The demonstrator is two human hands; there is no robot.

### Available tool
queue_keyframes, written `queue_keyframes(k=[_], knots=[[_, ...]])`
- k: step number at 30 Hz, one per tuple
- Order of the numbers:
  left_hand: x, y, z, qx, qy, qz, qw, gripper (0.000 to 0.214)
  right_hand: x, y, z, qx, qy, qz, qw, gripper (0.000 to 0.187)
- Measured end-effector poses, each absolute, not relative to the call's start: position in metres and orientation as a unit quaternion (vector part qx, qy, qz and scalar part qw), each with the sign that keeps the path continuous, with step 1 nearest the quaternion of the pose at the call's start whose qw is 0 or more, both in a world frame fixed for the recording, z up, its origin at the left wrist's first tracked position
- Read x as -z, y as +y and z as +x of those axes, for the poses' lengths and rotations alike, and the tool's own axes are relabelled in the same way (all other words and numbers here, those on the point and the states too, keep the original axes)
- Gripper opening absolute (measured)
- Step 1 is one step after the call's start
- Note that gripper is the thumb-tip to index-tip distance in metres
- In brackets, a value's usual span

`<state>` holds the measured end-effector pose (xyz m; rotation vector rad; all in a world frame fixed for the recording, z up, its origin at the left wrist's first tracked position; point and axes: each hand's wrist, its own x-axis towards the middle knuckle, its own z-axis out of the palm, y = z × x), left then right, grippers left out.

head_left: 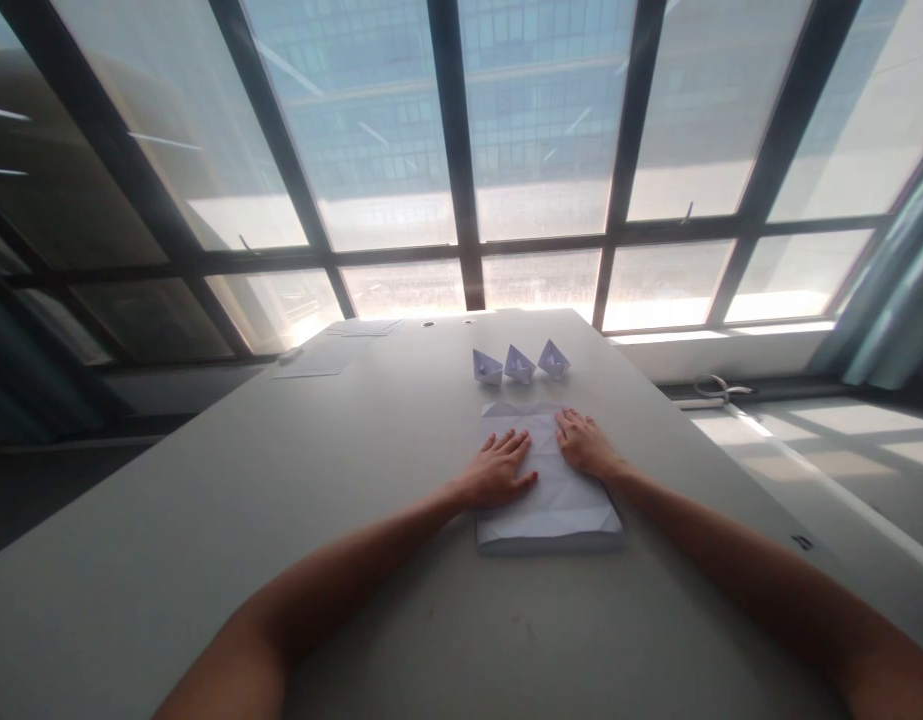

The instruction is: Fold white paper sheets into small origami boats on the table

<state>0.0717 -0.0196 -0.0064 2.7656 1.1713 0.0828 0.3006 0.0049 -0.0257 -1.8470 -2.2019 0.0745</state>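
A creased white sheet of paper lies on the table in front of me, its near and far edges curling up a little. My left hand rests flat on the left part of the sheet, fingers spread. On the sheet's right side lies my right hand, palm down with its fingers stretched forward. Just beyond the sheet, three folded paper boats stand in a row: a left one, a middle one and a right one.
The long white table stretches toward large windows. Several loose paper sheets lie at its far left. A round hole shows near the far edge. On the floor at right lies a coiled cable; a curtain hangs there.
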Motion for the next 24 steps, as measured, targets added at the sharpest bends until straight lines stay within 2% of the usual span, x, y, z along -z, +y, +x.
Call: queue_keyframes(k=[5, 11, 16, 20, 24], knots=[[0.005, -0.019, 0.071, -0.050, 0.387, 0.919, 0.066, 0.075, 0.026, 0.005, 0.300, -0.020, -0.761, -0.634, 0.136, 0.052], [0.009, -0.009, 0.068, -0.130, 0.442, 0.887, 0.031, 0.052, 0.027, 0.004, 0.299, -0.021, -0.774, -0.617, 0.144, 0.050], [0.017, 0.000, 0.063, -0.090, 0.461, 0.882, 0.043, 0.065, 0.025, 0.001, 0.297, -0.033, -0.822, -0.546, 0.159, 0.051], [0.016, 0.000, 0.062, -0.078, 0.447, 0.890, 0.052, 0.067, 0.022, -0.003, 0.295, -0.067, -0.888, -0.422, 0.168, 0.056], [0.012, -0.003, 0.063, -0.072, 0.420, 0.902, 0.066, 0.067, 0.024, -0.003, 0.295, -0.076, -0.892, -0.409, 0.178, 0.057]])
